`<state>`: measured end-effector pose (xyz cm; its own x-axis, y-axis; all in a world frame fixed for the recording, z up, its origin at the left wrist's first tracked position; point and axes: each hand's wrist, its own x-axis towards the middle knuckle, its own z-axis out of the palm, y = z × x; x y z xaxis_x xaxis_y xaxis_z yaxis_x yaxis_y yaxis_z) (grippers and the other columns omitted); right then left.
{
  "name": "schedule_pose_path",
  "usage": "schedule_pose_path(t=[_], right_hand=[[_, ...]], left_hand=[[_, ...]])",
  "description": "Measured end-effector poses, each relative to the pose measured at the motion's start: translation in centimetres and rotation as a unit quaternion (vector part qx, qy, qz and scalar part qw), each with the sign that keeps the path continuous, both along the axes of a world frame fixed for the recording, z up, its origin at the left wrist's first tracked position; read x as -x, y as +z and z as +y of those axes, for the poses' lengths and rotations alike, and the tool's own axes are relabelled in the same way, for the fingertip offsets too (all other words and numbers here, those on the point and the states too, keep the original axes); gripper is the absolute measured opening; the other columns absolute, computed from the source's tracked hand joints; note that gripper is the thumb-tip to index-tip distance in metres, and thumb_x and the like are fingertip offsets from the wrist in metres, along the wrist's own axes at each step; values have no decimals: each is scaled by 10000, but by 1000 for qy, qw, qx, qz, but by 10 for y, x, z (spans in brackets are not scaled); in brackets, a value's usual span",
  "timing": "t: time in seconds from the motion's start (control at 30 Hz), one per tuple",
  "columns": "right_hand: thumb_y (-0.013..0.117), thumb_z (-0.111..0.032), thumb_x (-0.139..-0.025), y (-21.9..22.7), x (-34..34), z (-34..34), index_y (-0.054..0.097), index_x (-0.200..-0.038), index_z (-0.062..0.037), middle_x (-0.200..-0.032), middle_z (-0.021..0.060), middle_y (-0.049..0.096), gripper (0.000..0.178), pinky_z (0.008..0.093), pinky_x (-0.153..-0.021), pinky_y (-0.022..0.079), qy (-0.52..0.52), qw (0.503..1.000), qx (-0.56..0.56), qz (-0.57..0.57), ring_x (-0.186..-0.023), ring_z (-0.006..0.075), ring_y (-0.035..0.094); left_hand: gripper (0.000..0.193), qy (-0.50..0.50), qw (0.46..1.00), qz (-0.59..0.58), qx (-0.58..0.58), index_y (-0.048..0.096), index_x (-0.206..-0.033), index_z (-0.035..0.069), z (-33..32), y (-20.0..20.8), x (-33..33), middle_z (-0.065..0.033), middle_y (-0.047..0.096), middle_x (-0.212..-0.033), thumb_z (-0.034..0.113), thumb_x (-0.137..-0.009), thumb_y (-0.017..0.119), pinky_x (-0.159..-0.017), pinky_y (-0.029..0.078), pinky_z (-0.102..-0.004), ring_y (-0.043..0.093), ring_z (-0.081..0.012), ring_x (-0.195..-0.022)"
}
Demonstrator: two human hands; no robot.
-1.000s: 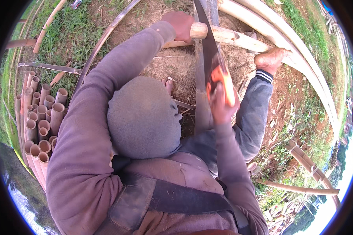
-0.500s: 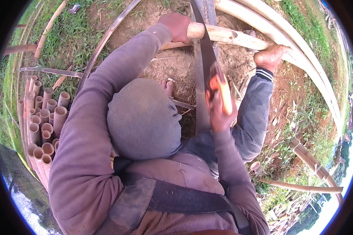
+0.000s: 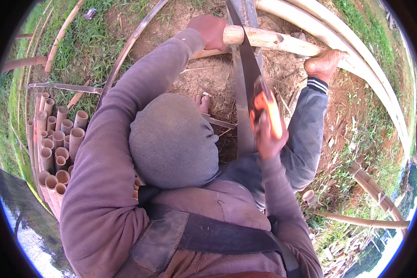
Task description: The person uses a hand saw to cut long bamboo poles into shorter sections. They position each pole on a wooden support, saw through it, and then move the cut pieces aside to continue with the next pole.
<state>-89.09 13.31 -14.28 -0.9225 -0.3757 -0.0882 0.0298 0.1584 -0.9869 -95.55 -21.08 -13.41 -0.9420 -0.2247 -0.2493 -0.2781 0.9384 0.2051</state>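
My left hand point(image 3: 211, 30) grips the cut end of a pale bamboo pole point(image 3: 278, 42) that lies across an upright grey wooden plank point(image 3: 242, 125). My right hand point(image 3: 269, 141) is closed on the orange handle point(image 3: 266, 111) of a handsaw. Its dark blade point(image 3: 244, 62) rests across the pole just right of my left hand. My bare right foot point(image 3: 324, 62) presses on the pole farther right. The toes of my other foot point(image 3: 203, 103) show beside the plank. My grey cap hides the ground below it.
Several cut bamboo tubes point(image 3: 55, 139) are stacked on end at the left. Long bamboo poles point(image 3: 356, 51) curve along the right side, and thin strips point(image 3: 125, 51) lie on the grass. Bare dirt with chips lies under the plank. A short bamboo piece point(image 3: 310, 197) lies by my right leg.
The saw has drawn back toward my body, its orange handle now lower in the view. My left hand and right foot stay on the pole.
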Motion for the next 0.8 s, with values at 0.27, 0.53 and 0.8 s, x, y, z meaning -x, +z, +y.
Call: schedule_pose_path(t=[0.27, 0.53, 0.8], right_hand=[[750, -147, -1003, -2, 20, -45, 680, -1008, -2, -713, -14, 643, 161, 236, -473, 417, -40, 998, 20, 44, -538, 45, 547], [754, -82, -981, -6, 8, -9, 717, -1084, 23, -927, 78, 735, 152, 274, -742, 531, -21, 999, 9, 40, -824, 108, 663], [754, -95, -982, 8, 0, -26, 702, -1137, 33, -886, 64, 720, 208, 263, -673, 521, -33, 997, 42, 62, -752, 94, 655]], left_hand=[[610, -5, 1000, -27, -12, 713, -1205, 84, -3, 17, 8, -169, 771, -1082, 438, -719, 820, -923, 603, -460, 751, -350, -1027], [641, 5, 999, -45, -2, 703, -1228, 66, 6, 4, 10, -182, 767, -1115, 440, -719, 813, -950, 597, -464, 745, -358, -1053], [672, 1, 998, -46, 37, 687, -1267, 72, 1, 16, 7, -176, 768, -1109, 463, -737, 816, -963, 591, -468, 747, -357, -1048]])
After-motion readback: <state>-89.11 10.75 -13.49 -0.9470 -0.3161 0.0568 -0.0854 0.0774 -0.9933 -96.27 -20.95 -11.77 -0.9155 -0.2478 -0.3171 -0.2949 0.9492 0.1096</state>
